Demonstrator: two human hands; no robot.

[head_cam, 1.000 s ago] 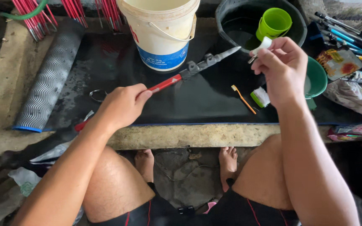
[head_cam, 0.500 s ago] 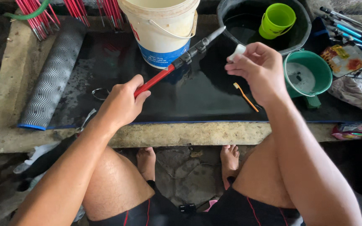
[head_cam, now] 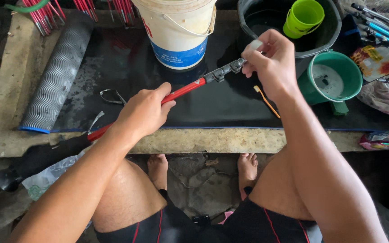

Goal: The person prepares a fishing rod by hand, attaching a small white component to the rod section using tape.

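My left hand [head_cam: 146,111] grips a red rod [head_cam: 183,90] with a grey metal fitting [head_cam: 223,71] at its far end, held slanted over a black mat [head_cam: 127,67]. My right hand [head_cam: 272,63] is at the rod's far tip, fingers closed around the tip and a small white piece [head_cam: 255,44] pinched above it. The tip itself is hidden by my fingers. An orange toothbrush [head_cam: 266,101] lies on the mat just below my right hand.
A white and blue bucket [head_cam: 178,31] stands behind the rod. At the back right are a black basin [head_cam: 329,38] holding a lime green cup [head_cam: 303,17] and a teal bowl [head_cam: 334,76]. A grey ribbed roll [head_cam: 55,76] lies at the left. Red rods [head_cam: 41,15] and tools [head_cam: 383,27] line the back.
The rod has swung down and toward me. My right hand moved up to its far end and closed on the tip, still holding the white piece.
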